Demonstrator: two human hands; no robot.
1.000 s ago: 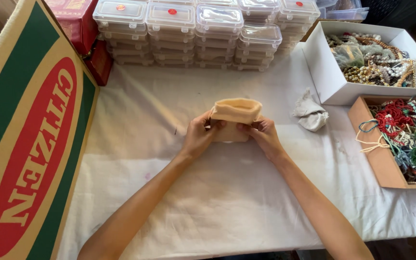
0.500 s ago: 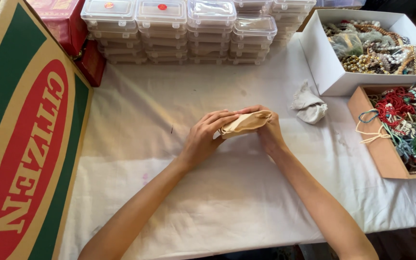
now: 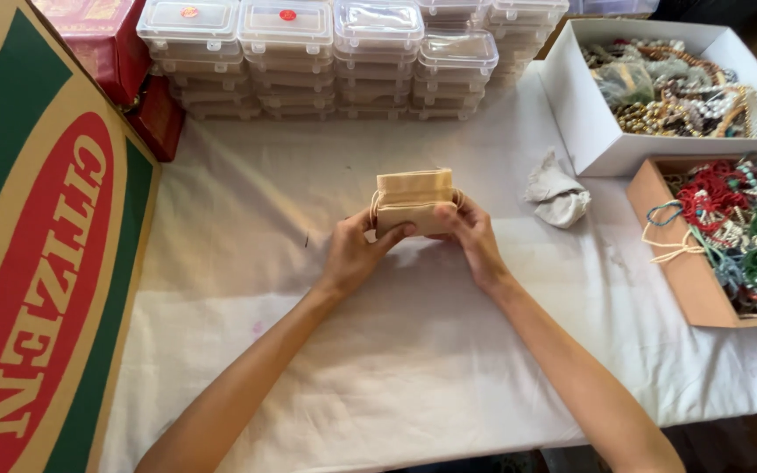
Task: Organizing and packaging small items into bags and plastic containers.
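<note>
A small beige cloth drawstring pouch (image 3: 413, 194) is held upright above the white tablecloth (image 3: 378, 368), its mouth drawn flat at the top. My left hand (image 3: 357, 252) grips its lower left corner. My right hand (image 3: 473, 238) grips its lower right side, fingers curled over the edge. Cord loops show at both sides of the pouch.
Stacks of clear plastic lidded boxes (image 3: 326, 52) line the back. A large cardboard carton (image 3: 37, 263) stands at the left with red boxes (image 3: 107, 44) behind it. A crumpled white cloth (image 3: 558, 194), a white box of beads (image 3: 584, 105) and a brown box of bead strings (image 3: 659, 228) lie right.
The pouch, held open-mouthed a second ago and then tilted flat between both hands, now stands upright again with its top closed flat. Both hands still hold it.
</note>
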